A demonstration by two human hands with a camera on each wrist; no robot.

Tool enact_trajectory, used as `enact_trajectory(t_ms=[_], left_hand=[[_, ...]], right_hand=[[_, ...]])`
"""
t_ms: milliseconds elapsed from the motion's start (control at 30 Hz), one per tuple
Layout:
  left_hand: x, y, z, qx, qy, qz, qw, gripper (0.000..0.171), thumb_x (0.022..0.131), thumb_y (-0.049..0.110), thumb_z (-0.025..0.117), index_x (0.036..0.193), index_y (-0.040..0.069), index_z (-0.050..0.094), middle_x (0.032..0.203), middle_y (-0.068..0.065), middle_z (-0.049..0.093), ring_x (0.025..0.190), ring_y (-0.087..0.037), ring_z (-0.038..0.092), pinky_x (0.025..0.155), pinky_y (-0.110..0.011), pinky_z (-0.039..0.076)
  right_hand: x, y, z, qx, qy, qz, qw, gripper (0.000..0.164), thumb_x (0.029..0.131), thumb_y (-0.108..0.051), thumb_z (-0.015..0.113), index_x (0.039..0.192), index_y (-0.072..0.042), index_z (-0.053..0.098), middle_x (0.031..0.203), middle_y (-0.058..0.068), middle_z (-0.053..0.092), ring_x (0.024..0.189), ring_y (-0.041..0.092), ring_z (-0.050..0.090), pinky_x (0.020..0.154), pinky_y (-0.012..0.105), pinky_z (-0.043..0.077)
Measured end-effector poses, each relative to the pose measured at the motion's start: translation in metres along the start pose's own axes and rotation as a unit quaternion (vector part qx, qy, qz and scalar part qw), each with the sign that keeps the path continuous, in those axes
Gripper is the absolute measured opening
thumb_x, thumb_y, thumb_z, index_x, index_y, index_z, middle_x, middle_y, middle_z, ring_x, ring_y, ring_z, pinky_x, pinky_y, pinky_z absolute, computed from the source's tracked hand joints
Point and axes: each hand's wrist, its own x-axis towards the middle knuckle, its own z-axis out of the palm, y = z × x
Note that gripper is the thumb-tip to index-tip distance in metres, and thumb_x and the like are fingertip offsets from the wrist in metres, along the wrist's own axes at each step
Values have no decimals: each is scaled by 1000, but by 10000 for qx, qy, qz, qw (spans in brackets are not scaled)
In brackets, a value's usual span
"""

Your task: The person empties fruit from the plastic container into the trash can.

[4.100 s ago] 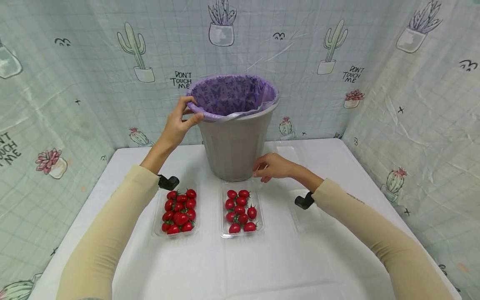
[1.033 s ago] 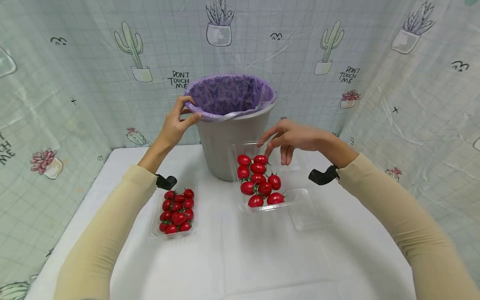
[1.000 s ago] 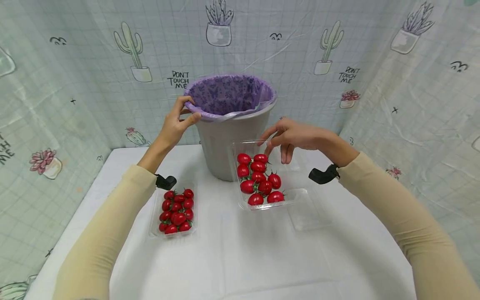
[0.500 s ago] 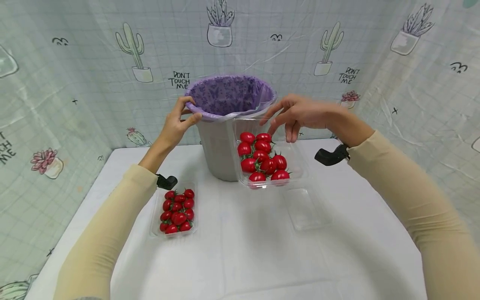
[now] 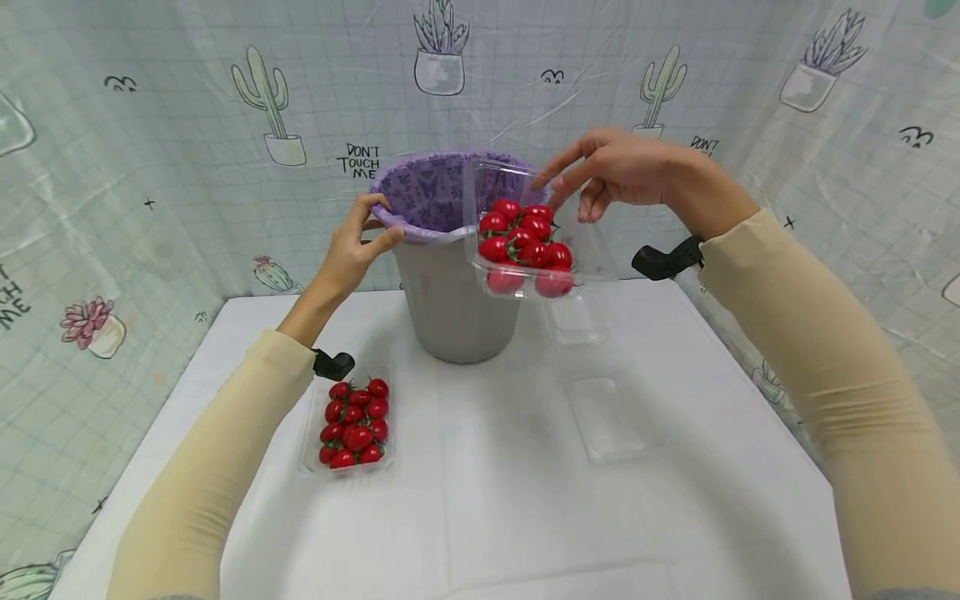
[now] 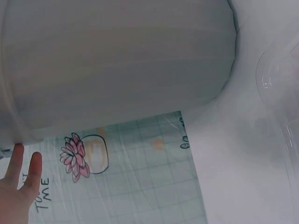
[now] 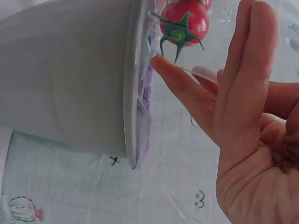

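Note:
My left hand (image 5: 351,250) grips the near left rim of a grey trash bin (image 5: 461,308), over the edge of its purple patterned liner (image 5: 427,190). In the left wrist view, fingertips of the left hand (image 6: 18,186) show below the rim of the bin (image 6: 117,70). My right hand (image 5: 622,171) pinches the upper edge of a transparent plastic tray (image 5: 495,177). Red cherry tomatoes (image 5: 522,237) sit in the tray, which tilts toward the camera and overlaps the bin's right rim. The right wrist view shows the right hand (image 7: 247,130) beside a green-stemmed tomato (image 7: 187,23) near the bin's rim.
Another transparent tray (image 5: 310,458) filled with cherry tomatoes rests on the white table (image 5: 360,533) at the left. Two transparent plastic containers or lids lie to the right, a nearer one (image 5: 611,429) and a farther one (image 5: 576,321). A cactus-print sheet (image 5: 337,67) hangs behind.
My right hand has gone from beside the bin's base to hold the tomato tray, raising it from the table to the bin's rim. The left hand keeps its grip on the rim.

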Motion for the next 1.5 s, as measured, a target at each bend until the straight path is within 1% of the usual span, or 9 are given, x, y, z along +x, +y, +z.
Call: enact_trajectory(t_ms=[200, 300, 433, 533, 733, 1033, 1167, 1333, 1500], left_hand=[[0, -1, 0, 22, -1, -12, 10000, 53, 100, 43, 66, 137, 14, 42, 148, -11, 47, 141, -35, 51, 107, -63, 45], [0, -1, 1, 25, -5, -15, 10000, 53, 100, 44, 66, 137, 14, 42, 148, -11, 47, 141, -35, 50, 107, -63, 45], [0, -2, 1, 14, 20, -15, 10000, 55, 100, 44, 66, 138, 13, 41, 149, -11, 47, 141, -35, 51, 107, -62, 45], [0, -1, 1, 15, 36, -6, 10000, 55, 100, 44, 66, 138, 13, 41, 149, -11, 47, 140, -35, 51, 107, -62, 45], [0, -1, 2, 6, 37, 7, 10000, 55, 100, 45, 66, 137, 13, 42, 148, -9, 48, 139, -33, 52, 106, -60, 47], [-1, 1, 1, 15, 41, 60, 10000, 54, 99, 46, 66, 136, 15, 43, 148, -8, 49, 138, -33, 52, 104, -59, 47], [-1, 0, 1, 23, 58, 93, 9999, 54, 99, 48, 66, 136, 15, 44, 148, -8, 49, 138, -33, 53, 104, -59, 47], [1, -3, 1, 37, 76, 84, 9999, 55, 98, 49, 66, 136, 16, 44, 148, -8, 49, 138, -33, 53, 104, -59, 48], [0, -3, 1, -2, 69, 37, 10000, 54, 99, 47, 67, 136, 16, 44, 148, -7, 49, 138, -33, 52, 105, -60, 47]], right_hand=[[10, -1, -11, 286, 245, 205, 9991, 40, 106, -11, 56, 145, -1, 53, 106, 8, 77, 51, 14, 64, 59, 23, 59], [15, -1, -15, 562, 407, 211, 9974, 38, 106, -10, 55, 143, 0, 55, 109, 7, 75, 52, 14, 64, 60, 23, 59], [22, -2, -19, 1061, 687, 171, 9918, 25, 106, -6, 54, 126, -2, 69, 109, 10, 73, 53, 16, 66, 59, 25, 60], [26, -3, -21, 1344, 834, 171, 9873, 22, 105, -4, 54, 112, -3, 74, 104, 12, 73, 54, 17, 68, 59, 26, 61], [33, -3, -21, 1581, 1034, 189, 9818, 21, 105, -1, 53, 107, 0, 74, 100, 12, 72, 58, 18, 71, 62, 27, 62], [44, -5, -16, 1687, 1427, 280, 9749, 21, 103, 4, 52, 105, -2, 72, 126, 10, 58, 68, 17, 72, 68, 25, 62], [46, -6, -15, 1799, 1556, 246, 9710, 20, 103, 3, 53, 115, 0, 68, 129, 10, 55, 69, 17, 73, 69, 25, 62], [49, -7, -16, 1863, 1734, 226, 9668, 40, 104, 3, 51, 143, 2, 55, 135, 10, 55, 66, 17, 72, 68, 25, 62], [52, -7, -18, 2087, 1956, 189, 9580, 44, 103, 6, 50, 146, 4, 52, 131, 12, 55, 63, 18, 73, 68, 27, 62]])
